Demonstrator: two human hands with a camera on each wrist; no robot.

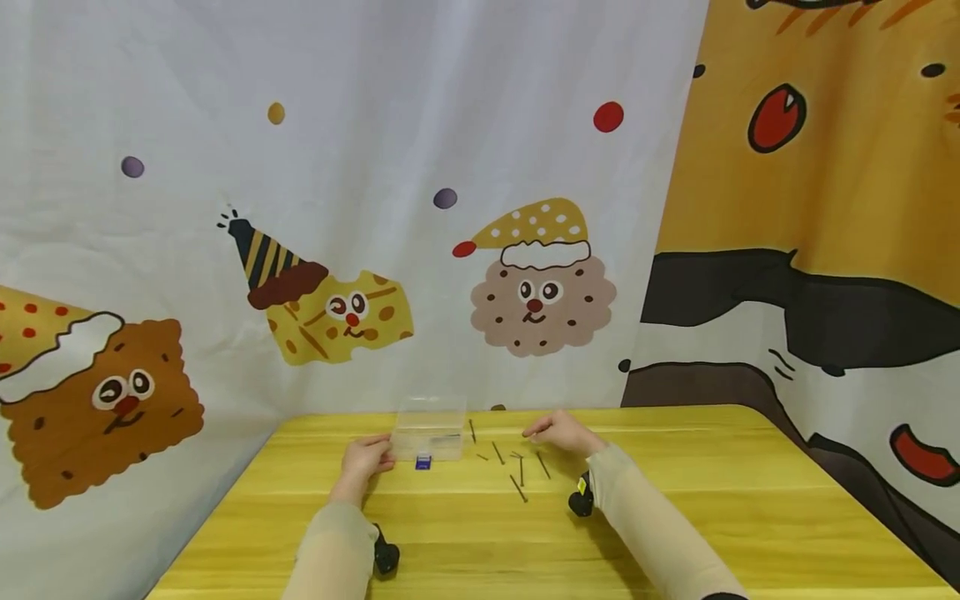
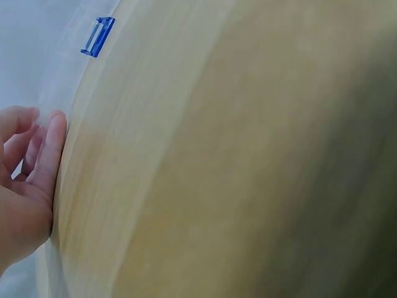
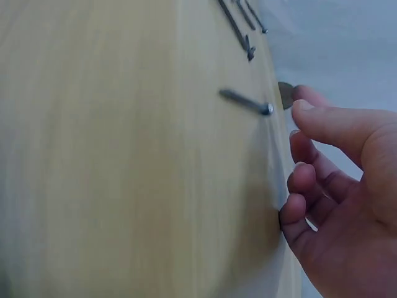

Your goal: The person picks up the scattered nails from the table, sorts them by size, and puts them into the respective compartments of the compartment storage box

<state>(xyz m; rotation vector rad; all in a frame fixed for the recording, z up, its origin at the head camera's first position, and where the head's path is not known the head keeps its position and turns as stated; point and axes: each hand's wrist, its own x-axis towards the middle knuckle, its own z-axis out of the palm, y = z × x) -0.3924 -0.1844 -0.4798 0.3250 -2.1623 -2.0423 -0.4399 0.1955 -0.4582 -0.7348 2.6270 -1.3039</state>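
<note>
A clear plastic box point(image 1: 427, 442) with a blue latch point(image 1: 423, 462) stands at the back of the table, its transparent lid point(image 1: 431, 410) raised. My left hand point(image 1: 366, 457) rests against the box's left side, its fingertips at the wall; the latch point(image 2: 98, 37) shows ahead of them in the left wrist view. To the right of the box lie several thin, dark metal nails or screws point(image 1: 519, 488), scattered at different angles. Beyond them is my right hand point(image 1: 564, 432), fingers loosely bent and nothing visible in them. In the right wrist view, one short headed piece point(image 3: 246, 102) lies near its thumb.
The yellow wood-grain table point(image 1: 465, 542) ends just behind the box. A white curtain point(image 1: 450, 108) with cartoon prints hangs close behind that edge. Black wrist devices sit on both forearms, the left one point(image 1: 386, 555) and the right one point(image 1: 581, 498).
</note>
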